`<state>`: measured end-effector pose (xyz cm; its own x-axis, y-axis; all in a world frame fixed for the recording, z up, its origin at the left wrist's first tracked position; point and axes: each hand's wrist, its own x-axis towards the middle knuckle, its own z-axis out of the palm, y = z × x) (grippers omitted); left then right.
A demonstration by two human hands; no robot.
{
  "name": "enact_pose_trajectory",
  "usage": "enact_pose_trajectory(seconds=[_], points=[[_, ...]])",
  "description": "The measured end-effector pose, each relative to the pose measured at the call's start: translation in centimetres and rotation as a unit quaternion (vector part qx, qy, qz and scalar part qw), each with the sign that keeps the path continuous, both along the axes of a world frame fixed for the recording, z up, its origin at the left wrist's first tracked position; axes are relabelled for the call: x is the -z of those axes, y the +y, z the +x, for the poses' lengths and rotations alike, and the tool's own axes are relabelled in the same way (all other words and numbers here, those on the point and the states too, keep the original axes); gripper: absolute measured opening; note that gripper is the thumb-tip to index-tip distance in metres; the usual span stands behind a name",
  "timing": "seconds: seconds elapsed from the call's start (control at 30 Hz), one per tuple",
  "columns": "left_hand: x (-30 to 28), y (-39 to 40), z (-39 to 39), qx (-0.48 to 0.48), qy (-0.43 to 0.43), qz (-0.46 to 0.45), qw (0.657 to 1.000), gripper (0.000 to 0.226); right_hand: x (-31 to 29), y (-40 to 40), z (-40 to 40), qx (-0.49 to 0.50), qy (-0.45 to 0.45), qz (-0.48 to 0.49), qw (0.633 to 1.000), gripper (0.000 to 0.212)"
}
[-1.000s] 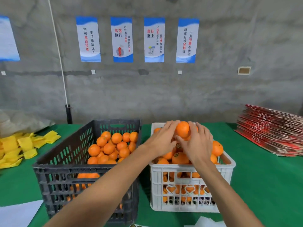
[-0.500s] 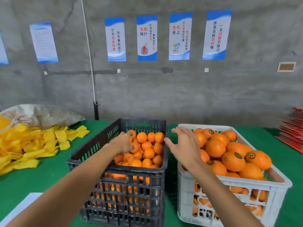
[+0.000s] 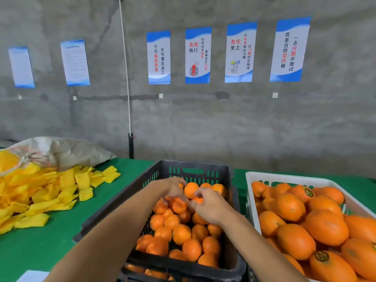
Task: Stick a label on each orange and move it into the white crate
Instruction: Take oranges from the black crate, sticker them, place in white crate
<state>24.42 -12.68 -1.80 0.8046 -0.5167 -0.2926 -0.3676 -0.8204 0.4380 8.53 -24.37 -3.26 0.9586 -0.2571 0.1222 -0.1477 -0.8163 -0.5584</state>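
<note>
Unlabelled oranges [image 3: 181, 234] fill the black crate [image 3: 195, 169] in the middle. To its right, the white crate [image 3: 284, 177] holds oranges with dark round labels [image 3: 308, 192]. Both hands are inside the black crate at its far end. My left hand [image 3: 173, 188] curls its fingers round an orange [image 3: 190, 190] on top of the pile. Close beside it, my right hand [image 3: 211, 207] has its fingers and thumb curled round a smaller orange [image 3: 198, 200], most of which is hidden.
Green cloth covers the table [image 3: 50, 241]. A heap of yellow foam sleeves [image 3: 40, 192] and a pale sack [image 3: 61, 149] lie at the left. A white sheet [image 3: 32, 276] sits at the near left edge. A concrete wall with posters stands behind.
Both hands left the white crate, swung left and went down into the black crate, where they now close on oranges. The view turned left with them.
</note>
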Motion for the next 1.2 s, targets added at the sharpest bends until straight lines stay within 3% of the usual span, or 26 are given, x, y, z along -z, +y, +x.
enact_pose_trajectory(seconds=[0.07, 0.3, 0.5, 0.63, 0.73, 0.8, 0.9, 1.07, 1.2], points=[[-0.4, -1.0, 2.0, -0.018, -0.132, 0.06, 0.989, 0.077, 0.2, -0.2, 0.2, -0.007, -0.006, 0.017, 1.0, 0.05], [3.7, -2.1, 5.0, -0.016, -0.098, 0.166, 0.981, 0.078, 0.3, -0.3, 0.3, -0.035, -0.04, 0.071, 0.996, 0.048], [3.2, -1.9, 4.8, 0.005, -0.156, 0.154, 0.976, 0.065, 0.7, -0.3, 0.2, -0.024, -0.042, 0.071, 0.996, 0.032], [-1.1, -0.7, 0.7, 0.031, -0.157, 0.011, 0.987, 0.053, -0.8, 0.2, -0.8, -0.002, -0.076, 0.029, 0.997, 0.043], [-2.7, 0.3, -4.9, 0.058, -0.189, -0.157, 0.968, 0.045, -1.8, 1.3, -2.7, 0.017, -0.148, 0.006, 0.989, 0.046], [-2.9, 0.8, -9.3, 0.053, -0.118, -0.295, 0.947, 0.042, -2.3, 2.1, -4.7, 0.022, -0.198, 0.001, 0.98, 0.045], [-3.5, 1.8, -16.3, 0.031, 0.006, -0.459, 0.888, 0.032, -3.0, 3.3, -8.9, 0.05, -0.305, -0.023, 0.951, 0.037], [-4.0, 3.8, -25.9, 0.039, 0.101, -0.586, 0.803, 0.033, -2.6, 5.0, -16.9, 0.014, -0.481, -0.02, 0.876, 0.033], [-0.2, 5.4, -31.6, 0.081, 0.176, -0.616, 0.764, 0.029, 0.7, 5.7, -22.0, -0.028, -0.532, -0.034, 0.846, 0.033]])
